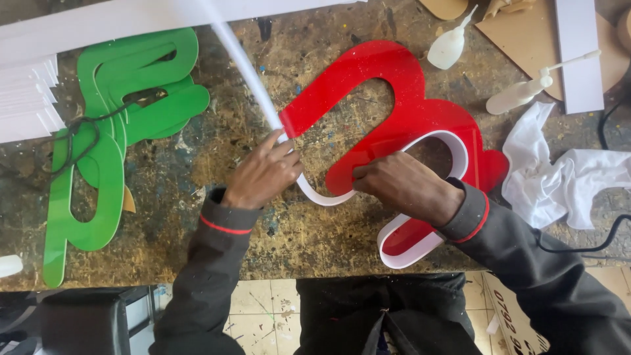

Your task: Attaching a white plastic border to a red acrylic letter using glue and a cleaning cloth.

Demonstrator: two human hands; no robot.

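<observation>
A glossy red acrylic cut-out shape point(388, 98) lies flat on the worn workbench point(309, 230). A white plastic strip point(246, 69) runs from the upper left down to the shape and stands on edge along its curved inner rim. My left hand point(263, 174) pinches the strip just left of the red shape. My right hand point(404, 187) presses fingertips on the strip where it meets the red edge. The strip continues under my right wrist and loops around the shape's lower lobe point(411, 246).
Green acrylic shapes point(115, 125) lie stacked at the left with a dark cord over them. Two white squeeze bottles point(450, 43) point(526, 89) and a crumpled white cloth point(559, 174) are at the right. White strips point(29, 98) are stacked far left. A black cable point(591, 246) trails off the bench's right.
</observation>
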